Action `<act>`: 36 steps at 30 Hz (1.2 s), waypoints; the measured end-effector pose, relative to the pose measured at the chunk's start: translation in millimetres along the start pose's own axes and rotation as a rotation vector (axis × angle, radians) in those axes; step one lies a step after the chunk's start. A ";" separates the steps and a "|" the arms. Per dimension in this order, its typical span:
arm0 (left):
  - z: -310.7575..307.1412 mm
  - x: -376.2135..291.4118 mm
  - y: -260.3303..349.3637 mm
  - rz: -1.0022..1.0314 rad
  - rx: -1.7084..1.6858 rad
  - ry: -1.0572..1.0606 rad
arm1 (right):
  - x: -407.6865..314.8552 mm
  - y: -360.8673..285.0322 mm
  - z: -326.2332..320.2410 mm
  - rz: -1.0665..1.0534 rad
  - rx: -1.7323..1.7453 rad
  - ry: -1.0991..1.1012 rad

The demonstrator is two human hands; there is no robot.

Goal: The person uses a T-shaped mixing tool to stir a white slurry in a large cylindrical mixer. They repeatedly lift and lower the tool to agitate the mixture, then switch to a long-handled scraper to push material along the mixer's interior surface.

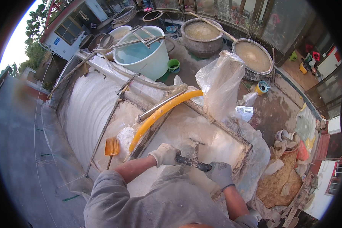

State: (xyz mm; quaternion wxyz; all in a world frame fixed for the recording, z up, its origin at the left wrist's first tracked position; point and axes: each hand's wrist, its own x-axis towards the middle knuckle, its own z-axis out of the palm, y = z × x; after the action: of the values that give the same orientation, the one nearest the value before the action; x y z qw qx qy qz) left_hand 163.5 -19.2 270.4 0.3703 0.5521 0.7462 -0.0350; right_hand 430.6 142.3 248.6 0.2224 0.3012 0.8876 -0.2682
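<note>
A tool with a black crosswise handle is gripped at both ends in front of my body. My left hand, in a cream work glove, closes on its left end. On the right end is my right hand, in a grey work glove. A caked shaft runs away from the handle towards a dark curved bar. Below them lies a framed vat coated in pale, wet-looking material; the shaft's lower end cannot be made out clearly.
To the left are a yellow hose, a metal pipe and an orange shovel. A plastic bag rises over the vat's far rim. Beyond stand a white tub of water and cloudy-filled vats. Brown material is heaped at right.
</note>
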 end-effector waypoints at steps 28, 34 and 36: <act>38.4 -49.7 55.4 0.083 0.118 -0.164 | -118.7 10.0 62.5 0.080 0.110 0.124; -26.4 71.6 55.6 0.206 0.230 -0.050 | -44.1 45.9 30.5 0.191 0.032 0.364; -20.6 94.0 49.8 0.191 0.360 -0.119 | -23.0 50.0 35.2 0.185 0.023 0.286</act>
State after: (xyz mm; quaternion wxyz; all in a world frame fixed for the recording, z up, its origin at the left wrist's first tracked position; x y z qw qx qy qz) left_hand 184.2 84.6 247.5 0.3106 0.6745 0.6491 -0.1649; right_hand 488.0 145.0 217.6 0.1140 0.4195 0.8755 -0.2111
